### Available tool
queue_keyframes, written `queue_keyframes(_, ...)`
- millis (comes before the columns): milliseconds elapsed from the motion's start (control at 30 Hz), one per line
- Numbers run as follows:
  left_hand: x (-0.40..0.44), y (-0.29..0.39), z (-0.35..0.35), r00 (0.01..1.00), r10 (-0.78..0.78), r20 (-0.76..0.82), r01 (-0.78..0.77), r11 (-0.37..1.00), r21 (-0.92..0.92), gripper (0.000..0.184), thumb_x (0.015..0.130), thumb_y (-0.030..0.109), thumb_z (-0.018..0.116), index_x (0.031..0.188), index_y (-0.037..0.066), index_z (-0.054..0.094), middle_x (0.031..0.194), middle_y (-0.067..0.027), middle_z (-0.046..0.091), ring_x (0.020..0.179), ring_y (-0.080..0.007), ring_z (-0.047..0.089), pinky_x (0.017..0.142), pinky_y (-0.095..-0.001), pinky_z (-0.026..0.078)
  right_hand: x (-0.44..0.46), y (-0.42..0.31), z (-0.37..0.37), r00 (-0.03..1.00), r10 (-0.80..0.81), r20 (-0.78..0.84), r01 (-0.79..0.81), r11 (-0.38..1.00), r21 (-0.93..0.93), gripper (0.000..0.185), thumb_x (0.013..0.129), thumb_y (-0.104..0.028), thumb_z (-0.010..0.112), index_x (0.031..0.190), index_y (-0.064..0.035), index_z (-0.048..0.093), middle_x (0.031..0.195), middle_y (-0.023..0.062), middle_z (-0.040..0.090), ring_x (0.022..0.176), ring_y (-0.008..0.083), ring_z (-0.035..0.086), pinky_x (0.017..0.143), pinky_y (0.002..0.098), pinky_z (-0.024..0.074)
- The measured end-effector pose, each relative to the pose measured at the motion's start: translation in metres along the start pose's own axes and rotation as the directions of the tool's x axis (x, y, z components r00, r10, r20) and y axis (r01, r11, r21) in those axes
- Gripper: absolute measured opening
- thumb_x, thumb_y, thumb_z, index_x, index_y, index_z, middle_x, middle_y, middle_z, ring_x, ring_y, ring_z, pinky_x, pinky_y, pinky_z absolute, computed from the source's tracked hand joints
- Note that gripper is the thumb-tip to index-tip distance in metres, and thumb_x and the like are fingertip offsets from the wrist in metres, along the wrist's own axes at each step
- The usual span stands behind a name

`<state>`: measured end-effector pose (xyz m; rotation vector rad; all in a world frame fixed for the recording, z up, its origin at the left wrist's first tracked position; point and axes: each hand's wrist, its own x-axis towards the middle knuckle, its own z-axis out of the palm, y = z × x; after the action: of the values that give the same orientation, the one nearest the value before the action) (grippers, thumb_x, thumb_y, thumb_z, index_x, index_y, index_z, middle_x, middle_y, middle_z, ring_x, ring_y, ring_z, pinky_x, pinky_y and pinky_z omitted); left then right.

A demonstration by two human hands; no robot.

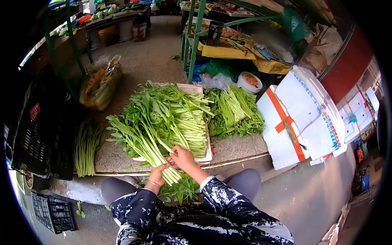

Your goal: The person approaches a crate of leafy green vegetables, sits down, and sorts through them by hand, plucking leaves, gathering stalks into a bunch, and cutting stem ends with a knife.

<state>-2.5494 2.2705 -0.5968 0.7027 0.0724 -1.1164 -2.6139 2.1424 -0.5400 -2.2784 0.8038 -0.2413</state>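
While the left hand (156,176) curls closed around a bunch of leafy stems (152,148), their ends fairly level, the right hand (184,160) meets its edge, fingers part-curled, grip unclear; many stems lie ungathered in the white tray (210,152), another green pile (234,107) beside it on the surface (233,150).

One head-worn camera looks forward and steeply down.

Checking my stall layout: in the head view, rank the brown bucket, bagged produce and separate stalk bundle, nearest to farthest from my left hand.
From the left hand:
1. Stalk bundle, to its left.
2. Bagged produce, farther back, left.
3. Brown bucket, in the background.
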Motion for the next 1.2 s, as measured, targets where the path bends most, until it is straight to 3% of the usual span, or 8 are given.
queue_keyframes(333,-0.004,0.001,-0.012,0.999,-0.028,-0.016,0.029,1.000,0.004,0.032,0.073,-0.001,0.055,0.104,0.001,0.049,0.094,-0.0084,0.057,0.086,-0.0219,0.056,0.078,-0.0357,0.047,-0.024,0.009,0.030,0.995,-0.079,0.053,0.057,0.939,0.339,0.018,0.081,-0.020,0.056,0.081,-0.0029,0.061,0.081,0.0088,0.062,0.069,0.0191,0.058,0.063,0.0298,0.0443)
queue_keyframes(533,-0.007,0.002,-0.008,0.999,-0.036,-0.039,0.035,0.999,-0.036,0.030,0.073,0.004,0.057,0.103,0.002,0.051,0.094,-0.0074,0.057,0.087,-0.0220,0.056,0.080,-0.0361,0.045,-0.015,0.002,0.045,1.000,-0.015,0.007,0.008,0.800,0.600,0.032,0.086,-0.014,0.049,0.115,-0.0028,0.044,0.096,0.0130,0.061,0.086,0.0180,0.060,0.072,0.0258,0.0453)
queue_keyframes(767,-0.010,0.003,-0.003,0.999,-0.046,0.020,0.047,0.997,-0.054,0.036,0.073,0.006,0.057,0.108,0.002,0.048,0.097,-0.0088,0.056,0.090,-0.0237,0.056,0.082,-0.0369,0.046,-0.023,-0.001,0.030,0.984,-0.176,0.017,0.164,0.947,0.277,0.026,0.083,-0.017,0.050,0.107,-0.0097,0.056,0.093,0.0106,0.059,0.079,0.0209,0.057,0.072,0.0292,0.0461)
queue_keyframes(833,-0.012,0.007,0.000,0.998,-0.060,0.022,0.061,0.997,-0.042,0.035,0.073,0.007,0.058,0.106,0.000,0.049,0.094,-0.0090,0.057,0.086,-0.0237,0.057,0.080,-0.0362,0.047,-0.018,-0.012,0.010,0.985,-0.036,0.168,-0.004,0.972,0.234,0.032,0.082,-0.018,0.055,0.112,-0.0056,0.052,0.103,0.0107,0.058,0.089,0.0199,0.058,0.080,0.0319,0.0468)
queue_keyframes(867,-0.011,0.008,-0.005,0.995,-0.094,0.043,0.097,0.994,-0.056,0.035,0.073,0.007,0.058,0.106,0.000,0.049,0.093,-0.0092,0.057,0.085,-0.0240,0.058,0.080,-0.0366,0.048,-0.009,-0.003,0.011,0.981,0.061,0.186,-0.144,0.866,0.479,0.035,0.082,-0.017,0.056,0.112,-0.0010,0.050,0.106,0.0133,0.057,0.093,0.0205,0.057,0.082,0.0310,0.0466)
queue_keyframes(933,-0.013,0.012,-0.005,0.995,-0.074,0.064,0.075,0.997,-0.021,0.031,0.075,0.011,0.059,0.104,0.001,0.051,0.090,-0.0086,0.058,0.080,-0.0233,0.059,0.076,-0.0372,0.049,0.010,0.029,0.014,0.991,0.086,-0.103,-0.035,0.908,0.417,0.030,0.080,-0.020,0.060,0.104,-0.0022,0.055,0.095,0.0113,0.061,0.081,0.0196,0.060,0.075,0.0281,0.0475)
queue_keyframes(1033,-0.014,0.015,-0.009,0.998,-0.065,-0.002,0.065,0.997,-0.052,0.027,0.075,0.014,0.063,0.098,0.003,0.054,0.086,-0.0063,0.059,0.077,-0.0195,0.059,0.070,-0.0355,0.050,0.023,0.050,0.000,0.936,0.116,-0.332,-0.163,0.980,-0.115,0.027,0.074,-0.029,0.064,0.087,-0.0069,0.057,0.084,0.0094,0.058,0.080,0.0243,0.057,0.068,0.0333,0.0457)
queue_keyframes(1200,-0.014,0.024,-0.008,0.999,-0.032,0.020,0.032,0.999,-0.013,0.022,0.074,0.014,0.064,0.092,0.003,0.057,0.082,-0.0046,0.060,0.074,-0.0171,0.059,0.067,-0.0333,0.050,0.034,0.065,0.010,0.942,0.083,-0.325,-0.156,0.966,-0.204,0.029,0.075,-0.033,0.062,0.084,-0.0064,0.058,0.079,0.0078,0.058,0.074,0.0235,0.057,0.065,0.0335,0.0453)
